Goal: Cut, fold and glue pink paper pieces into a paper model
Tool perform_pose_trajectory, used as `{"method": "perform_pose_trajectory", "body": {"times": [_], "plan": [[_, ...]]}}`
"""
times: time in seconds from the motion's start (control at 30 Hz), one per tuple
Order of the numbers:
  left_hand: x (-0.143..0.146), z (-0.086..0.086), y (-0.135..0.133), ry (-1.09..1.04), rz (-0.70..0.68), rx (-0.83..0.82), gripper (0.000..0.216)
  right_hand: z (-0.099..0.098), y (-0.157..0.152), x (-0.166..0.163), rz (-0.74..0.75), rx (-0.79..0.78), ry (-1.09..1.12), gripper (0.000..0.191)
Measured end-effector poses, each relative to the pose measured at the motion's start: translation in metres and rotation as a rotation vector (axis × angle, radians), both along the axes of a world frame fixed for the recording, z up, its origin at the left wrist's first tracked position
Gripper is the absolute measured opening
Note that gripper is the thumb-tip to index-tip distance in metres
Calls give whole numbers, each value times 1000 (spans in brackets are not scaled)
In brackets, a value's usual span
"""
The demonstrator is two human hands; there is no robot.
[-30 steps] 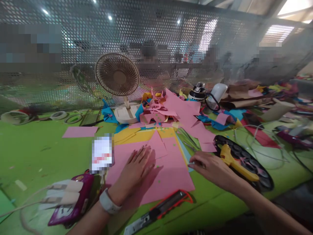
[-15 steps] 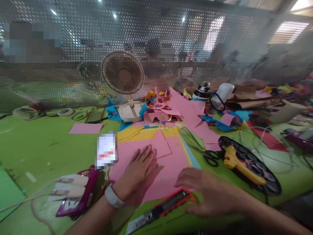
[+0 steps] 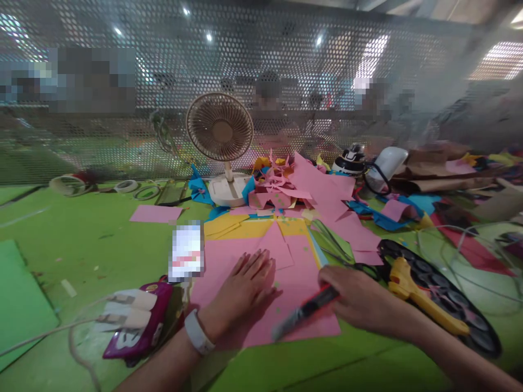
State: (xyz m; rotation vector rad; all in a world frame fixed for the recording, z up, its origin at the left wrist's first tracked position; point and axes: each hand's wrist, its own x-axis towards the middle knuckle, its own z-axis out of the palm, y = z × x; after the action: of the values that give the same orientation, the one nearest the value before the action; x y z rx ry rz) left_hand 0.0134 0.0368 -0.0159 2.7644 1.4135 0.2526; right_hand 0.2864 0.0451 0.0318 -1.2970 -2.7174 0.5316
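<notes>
Flat on a large pink sheet of paper (image 3: 229, 326) lies my left hand (image 3: 245, 286), fingers stretched out and a pale band on its wrist. Just beyond its fingertips a cut pink paper piece with a pointed top (image 3: 275, 245) rests on the sheet. Yellow and light blue sheets show beneath the pink one. My right hand (image 3: 353, 296) is closed around the red and black end of a utility knife (image 3: 306, 310). The knife's tip points toward me and to the left, over the sheet's near part, and is blurred.
Scissors (image 3: 363, 268) and a yellow glue gun (image 3: 429, 299) on a black tray (image 3: 482, 335) lie to the right. A purple power strip (image 3: 141, 332) with plugs sits left, near a blurred-out white card (image 3: 186, 250). Behind stand a fan (image 3: 223, 130) and paper scraps (image 3: 273, 188).
My right hand has picked up the utility knife from the table near the sheet's front edge and lifted it over the paper. My left hand still lies flat. The view has shifted slightly left.
</notes>
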Motion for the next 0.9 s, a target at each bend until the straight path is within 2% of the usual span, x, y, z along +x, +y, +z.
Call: {"method": "perform_pose_trajectory", "body": {"times": [0.13, 0.2, 0.33, 0.53, 0.9], "plan": [[1, 5, -3, -14, 7, -55, 59, -12, 41, 14, -201, 113, 187, 21], [0, 7, -4, -15, 4, -75, 60, -22, 56, 15, -274, 152, 183, 18], [-3, 10, -4, -1, -10, -104, 59, -41, 66, 13, -401, 304, 58, 29], [-3, 15, -4, 8, -8, -108, 61, -50, 66, 13, -397, 341, -54, 34], [-4, 12, -12, -24, -44, -96, 73, -46, 68, 23, -377, 328, -23, 34]]}}
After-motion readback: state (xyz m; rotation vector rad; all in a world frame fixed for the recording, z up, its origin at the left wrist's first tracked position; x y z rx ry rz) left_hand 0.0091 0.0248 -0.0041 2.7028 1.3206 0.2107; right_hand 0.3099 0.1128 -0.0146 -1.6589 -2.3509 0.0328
